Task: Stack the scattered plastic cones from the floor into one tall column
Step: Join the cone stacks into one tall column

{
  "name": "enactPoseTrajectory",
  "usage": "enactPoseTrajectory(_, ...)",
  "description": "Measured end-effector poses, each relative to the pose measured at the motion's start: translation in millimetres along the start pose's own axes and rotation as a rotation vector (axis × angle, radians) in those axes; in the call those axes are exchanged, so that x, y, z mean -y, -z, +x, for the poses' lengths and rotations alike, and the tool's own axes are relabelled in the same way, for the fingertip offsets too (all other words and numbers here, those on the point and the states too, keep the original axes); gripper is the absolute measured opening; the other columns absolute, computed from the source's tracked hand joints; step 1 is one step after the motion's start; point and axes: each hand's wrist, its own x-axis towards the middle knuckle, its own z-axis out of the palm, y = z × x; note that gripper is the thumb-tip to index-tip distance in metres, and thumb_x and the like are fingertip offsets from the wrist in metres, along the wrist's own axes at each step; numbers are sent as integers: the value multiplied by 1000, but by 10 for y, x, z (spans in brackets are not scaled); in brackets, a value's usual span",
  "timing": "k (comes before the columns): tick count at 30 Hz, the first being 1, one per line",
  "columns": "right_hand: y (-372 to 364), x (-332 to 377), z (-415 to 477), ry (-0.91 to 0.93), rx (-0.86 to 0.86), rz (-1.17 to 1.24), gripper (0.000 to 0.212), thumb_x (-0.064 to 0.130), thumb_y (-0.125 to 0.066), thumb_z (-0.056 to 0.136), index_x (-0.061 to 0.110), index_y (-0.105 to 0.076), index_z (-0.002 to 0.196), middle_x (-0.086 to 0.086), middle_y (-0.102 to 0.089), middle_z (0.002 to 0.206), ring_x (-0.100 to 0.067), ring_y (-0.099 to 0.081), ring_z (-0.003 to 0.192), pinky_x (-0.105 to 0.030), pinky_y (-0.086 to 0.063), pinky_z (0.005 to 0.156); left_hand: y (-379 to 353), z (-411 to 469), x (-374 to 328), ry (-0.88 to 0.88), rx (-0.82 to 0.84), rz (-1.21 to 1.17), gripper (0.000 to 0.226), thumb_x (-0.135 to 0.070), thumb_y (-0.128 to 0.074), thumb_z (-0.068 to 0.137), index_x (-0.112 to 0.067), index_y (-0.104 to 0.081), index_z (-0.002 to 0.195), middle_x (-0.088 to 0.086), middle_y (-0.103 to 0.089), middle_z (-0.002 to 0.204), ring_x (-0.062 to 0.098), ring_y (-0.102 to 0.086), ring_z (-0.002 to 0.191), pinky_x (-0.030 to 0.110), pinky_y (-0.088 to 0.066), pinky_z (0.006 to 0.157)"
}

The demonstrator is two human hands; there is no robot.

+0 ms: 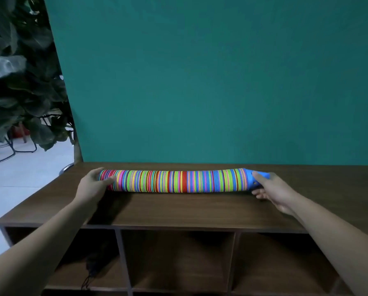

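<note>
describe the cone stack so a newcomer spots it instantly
In front of the teal wall stands a dark wooden shelf unit; on its top lies the cone stack, a long horizontal tube of thin multicoloured stripes. The left hand grips its left end, the right hand the blue cone capping its right end; nothing else is striped.

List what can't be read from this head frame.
- Head view: the left end of the cone stack is covered by the left hand.
- Blue end cone: its tip is partly wrapped by the right hand.
- Cone count: bands too thin and blurred.
- Dark object in a shelf unit compartment: in shadow, unidentifiable.
- Floor: mostly blocked by the shelf unit.
</note>
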Motion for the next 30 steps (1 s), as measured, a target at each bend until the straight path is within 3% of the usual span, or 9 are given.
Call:
enactPoseTrajectory(2, 39, -109, 18, 35, -51, -294, 58, 56, -51, 102, 10, -56, 136, -11, -69, 123, -28, -71, 101, -43, -57, 87, 18, -75, -4, -112, -3, 101, 62, -42, -76, 93, -24, -54, 148, 4, -66, 137, 28, -64, 126, 48, -53, 105)
enactPoseTrajectory(5, 40, -191, -36, 131, -137, -671, 58, 51, -40, 107, 16, -45, 153, -16, -49, 152, -37, -48, 137, -46, -39, 112, 30, -140, 70, -205, -21, 303, 67, -45, -65, 102, -18, -41, 159, 14, -52, 153, 33, -51, 139, 52, -45, 113)
enactPoseTrajectory(9, -166, -256, -322, 389, -253, -893, 48, 34, -36, 109, 36, -36, 157, -2, -33, 161, -33, -37, 142, -55, -37, 111, 20, -256, 101, -344, -55, 429, 66, -41, -62, 103, -17, -40, 161, 11, -37, 159, 32, -40, 147, 51, -40, 117)
enactPoseTrajectory(12, -251, -329, -409, 474, -266, -876, 53, 22, -38, 108, 37, -34, 158, -1, -36, 161, -29, -33, 145, -54, -40, 113, -10, -303, 114, -450, -35, 496, 58, -44, -65, 101, -26, -51, 154, 2, -40, 159, 30, -39, 147, 50, -41, 118)
enactPoseTrajectory(14, -257, -353, -388, 497, -231, -842, 55, 20, -39, 108, 32, -30, 162, -4, -36, 164, -26, -26, 152, -44, -31, 123, -28, -282, 102, -456, -33, 521, 58, -47, -67, 99, -27, -53, 152, 1, -43, 157, 30, -42, 145, 50, -44, 115)
enactPoseTrajectory(17, -297, -333, -355, 480, -174, -796, 64, 34, -46, 107, 26, -20, 165, 2, -21, 171, -17, -7, 159, -36, -15, 128, -44, -215, 80, -485, -38, 518, 56, -52, -65, 98, -32, -55, 149, -2, -46, 155, 27, -48, 142, 50, -50, 109)
enactPoseTrajectory(20, -356, -317, -249, 503, -168, -844, 76, 50, -47, 105, 22, -12, 166, 8, -10, 172, -13, 2, 160, -37, -14, 127, -104, -147, 71, -481, -15, 501, 67, -59, -69, 93, -32, -52, 152, -5, -42, 158, 22, -44, 145, 49, -48, 111)
enactPoseTrajectory(23, -413, -320, -4, 499, -193, -871, 78, 51, -48, 104, 17, -14, 166, 0, -13, 173, -18, -1, 160, -39, -17, 127, -202, -4, 68, -535, 22, 553, 81, -61, -77, 86, -28, -48, 154, 1, -42, 157, 25, -42, 145, 49, -46, 115)
enactPoseTrajectory(30, -653, -334, 716, 482, -297, -900, 73, 43, -50, 106, 5, -22, 162, -15, -23, 169, -33, -13, 159, -43, -16, 129, -718, 536, 29, -518, -17, 621, 84, -60, -74, 88, -18, -44, 155, 14, -40, 156, 35, -35, 148, 51, -38, 121)
